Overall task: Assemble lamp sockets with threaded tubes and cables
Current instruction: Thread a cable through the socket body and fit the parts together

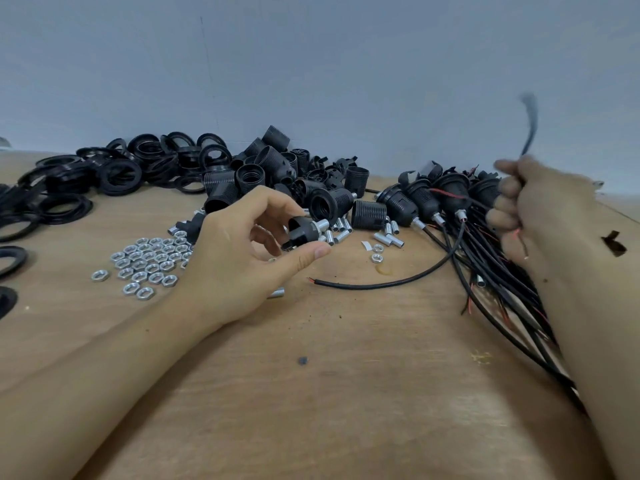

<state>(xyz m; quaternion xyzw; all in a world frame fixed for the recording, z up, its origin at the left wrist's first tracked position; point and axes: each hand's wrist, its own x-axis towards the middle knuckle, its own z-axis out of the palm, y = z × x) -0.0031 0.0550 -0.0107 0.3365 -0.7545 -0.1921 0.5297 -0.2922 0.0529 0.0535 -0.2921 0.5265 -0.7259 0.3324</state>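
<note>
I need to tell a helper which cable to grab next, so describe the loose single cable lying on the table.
On the wooden table, look just right of the left hand, in front of the silver threaded tubes. The loose cable lies there in a shallow curve, its bared red-tipped end pointing left. Unlike the bundled cables to the right, it lies alone.

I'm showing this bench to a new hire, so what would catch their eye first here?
Probably the two hands in mid-frame: the left hand holds a black socket base with a silver threaded tube on it, while the right hand, blurred, grips a black cable. Behind them, a heap of black socket shells and rings lines the wall, and shiny hex nuts lie scattered at left on the wooden table.
</note>
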